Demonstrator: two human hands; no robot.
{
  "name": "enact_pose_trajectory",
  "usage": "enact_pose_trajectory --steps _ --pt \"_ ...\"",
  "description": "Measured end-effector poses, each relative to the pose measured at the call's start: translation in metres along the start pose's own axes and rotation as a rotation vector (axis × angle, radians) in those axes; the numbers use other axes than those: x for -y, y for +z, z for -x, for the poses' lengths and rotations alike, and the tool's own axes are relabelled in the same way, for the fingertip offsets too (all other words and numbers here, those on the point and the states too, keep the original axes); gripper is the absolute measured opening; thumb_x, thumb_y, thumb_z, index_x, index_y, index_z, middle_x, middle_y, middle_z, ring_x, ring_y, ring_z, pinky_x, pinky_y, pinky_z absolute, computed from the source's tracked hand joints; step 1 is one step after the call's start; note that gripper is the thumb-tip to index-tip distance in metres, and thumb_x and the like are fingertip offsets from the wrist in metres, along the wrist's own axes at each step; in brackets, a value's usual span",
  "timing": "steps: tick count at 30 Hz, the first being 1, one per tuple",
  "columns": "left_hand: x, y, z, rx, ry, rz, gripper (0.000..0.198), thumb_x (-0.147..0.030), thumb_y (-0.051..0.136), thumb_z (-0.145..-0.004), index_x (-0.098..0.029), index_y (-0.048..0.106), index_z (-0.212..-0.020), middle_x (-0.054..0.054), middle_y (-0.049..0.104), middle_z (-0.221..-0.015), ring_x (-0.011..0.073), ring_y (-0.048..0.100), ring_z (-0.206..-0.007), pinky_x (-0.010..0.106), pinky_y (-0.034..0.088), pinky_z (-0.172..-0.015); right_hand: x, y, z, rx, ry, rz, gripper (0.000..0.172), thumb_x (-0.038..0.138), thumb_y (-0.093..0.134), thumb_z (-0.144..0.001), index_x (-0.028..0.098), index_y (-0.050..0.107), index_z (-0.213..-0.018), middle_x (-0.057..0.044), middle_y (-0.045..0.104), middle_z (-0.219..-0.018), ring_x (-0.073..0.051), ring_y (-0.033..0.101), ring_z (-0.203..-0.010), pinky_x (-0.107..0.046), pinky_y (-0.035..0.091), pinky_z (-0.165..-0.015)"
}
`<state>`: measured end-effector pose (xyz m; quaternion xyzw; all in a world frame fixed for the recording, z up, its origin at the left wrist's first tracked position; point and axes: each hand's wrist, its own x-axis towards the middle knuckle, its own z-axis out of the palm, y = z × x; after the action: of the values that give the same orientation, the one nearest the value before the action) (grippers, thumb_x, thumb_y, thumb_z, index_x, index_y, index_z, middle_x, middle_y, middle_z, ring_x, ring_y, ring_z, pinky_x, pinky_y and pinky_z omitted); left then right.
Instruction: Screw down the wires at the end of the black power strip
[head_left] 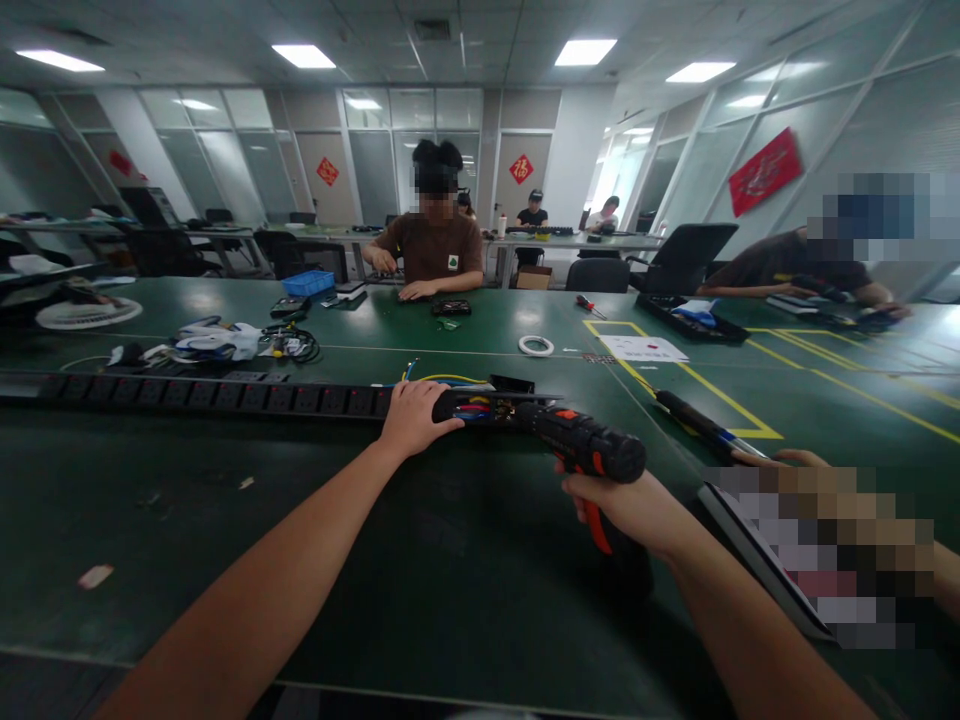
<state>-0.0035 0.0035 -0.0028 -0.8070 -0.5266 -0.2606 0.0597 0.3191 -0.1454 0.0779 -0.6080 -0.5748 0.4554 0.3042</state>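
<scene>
A long black power strip lies across the green table, with a row of sockets along its left part. My left hand is closed over the strip near its right end, thumb toward the right. Just right of that hand, red, blue and yellow wires show in the strip's open section. My right hand grips the handle of a black and orange cordless drill. The drill points left, its tip at the strip's right end; whether it touches a screw cannot be made out.
At right, another person's hand is by a black and blue tool, above a notebook. Beyond the strip are a white tape roll, a red screwdriver, a blue basket and a cable bundle. A co-worker sits opposite.
</scene>
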Motion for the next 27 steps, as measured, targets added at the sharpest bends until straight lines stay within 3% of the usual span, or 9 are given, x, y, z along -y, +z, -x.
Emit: enact_pose_trajectory --steps 19,27 --pt "0.0003 0.0014 -0.0006 -0.001 -0.002 0.005 0.062 -0.069 0.075 -0.098 -0.026 0.071 -0.143 0.012 0.073 -0.146 0.0388 0.062 -0.139 0.057 0.036 -0.125 -0.0001 -0.0013 0.0004 0.011 -0.008 0.019 0.018 0.03 0.072 -0.073 0.024 0.068 -0.089 0.003 0.066 -0.063 -0.021 0.068 -0.063 -0.032 0.056 -0.064" --pt "-0.0014 -0.0014 -0.0007 0.0 -0.002 0.002 0.062 -0.068 0.075 -0.098 -0.026 0.071 -0.143 0.012 0.074 -0.145 0.0386 0.063 -0.137 0.057 0.037 -0.125 0.0023 -0.0006 0.0006 -0.004 0.023 0.013 0.023 0.029 0.073 -0.074 0.022 0.07 -0.096 0.003 0.066 -0.064 -0.02 0.068 -0.064 -0.033 0.056 -0.065"
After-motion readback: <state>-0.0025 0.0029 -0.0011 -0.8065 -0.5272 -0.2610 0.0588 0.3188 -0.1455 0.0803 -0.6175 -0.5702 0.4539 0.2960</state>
